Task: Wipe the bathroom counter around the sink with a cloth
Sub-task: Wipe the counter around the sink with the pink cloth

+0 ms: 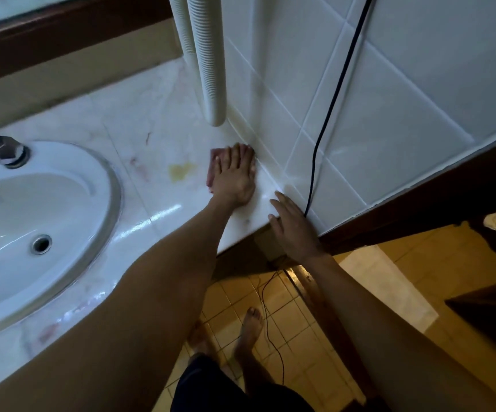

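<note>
A pinkish cloth (pixel 212 169) lies on the white marble counter (pixel 139 126), right of the oval white sink (pixel 62 185) and close to the tiled side wall. My left hand (pixel 234 176) presses flat on the cloth with fingers stretched toward the wall corner; only the cloth's left edge shows. My right hand (pixel 292 227) rests open, fingers apart, on the counter's front right corner, holding nothing. A yellowish stain (pixel 181 171) sits on the counter just left of the cloth.
Two white ribbed hoses (pixel 208 60) hang down to the counter behind the cloth. A black cable (pixel 331 105) runs down the white tiled wall (pixel 404 99) past my right hand. A dark tap knob (pixel 4 151) stands on the sink's rim. Yellow floor tiles and my bare feet are below.
</note>
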Demonstrator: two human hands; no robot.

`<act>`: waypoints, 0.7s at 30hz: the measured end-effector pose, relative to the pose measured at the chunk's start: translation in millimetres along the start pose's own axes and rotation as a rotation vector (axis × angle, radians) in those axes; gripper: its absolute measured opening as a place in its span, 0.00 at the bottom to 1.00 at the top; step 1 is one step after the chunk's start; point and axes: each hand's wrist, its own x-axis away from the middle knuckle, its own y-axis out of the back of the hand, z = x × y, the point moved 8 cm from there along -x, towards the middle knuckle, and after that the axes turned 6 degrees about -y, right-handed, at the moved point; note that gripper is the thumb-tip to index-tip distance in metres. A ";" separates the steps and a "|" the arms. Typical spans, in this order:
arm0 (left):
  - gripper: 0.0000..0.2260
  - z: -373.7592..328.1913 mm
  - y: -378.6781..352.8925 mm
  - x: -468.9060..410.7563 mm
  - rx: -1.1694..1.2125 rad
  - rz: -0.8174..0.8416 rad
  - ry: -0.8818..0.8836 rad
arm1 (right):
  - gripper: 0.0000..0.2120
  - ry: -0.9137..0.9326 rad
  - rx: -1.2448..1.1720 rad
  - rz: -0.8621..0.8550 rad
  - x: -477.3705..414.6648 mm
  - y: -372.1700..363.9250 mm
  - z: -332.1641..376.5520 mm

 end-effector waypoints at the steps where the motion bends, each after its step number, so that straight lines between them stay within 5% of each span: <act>1: 0.26 -8.1 -5.5 10.2 -0.021 0.005 -0.068 | 0.21 0.003 0.000 -0.004 0.6 -0.8 -0.5; 6: 0.25 -4.1 -10.7 27.0 -0.093 0.110 -0.353 | 0.21 0.010 0.029 0.000 1.1 1.2 -1.0; 12: 0.25 3.6 2.5 3.4 -0.047 0.034 -0.162 | 0.21 0.020 0.029 -0.004 0.3 0.9 0.0; 18: 0.25 -11.8 -13.2 44.4 -0.067 0.133 -0.384 | 0.20 -0.001 0.009 -0.021 1.1 -1.1 -2.5; 21: 0.25 5.9 -2.6 37.1 -0.088 0.119 -0.345 | 0.20 0.004 0.012 -0.048 1.3 0.8 -0.2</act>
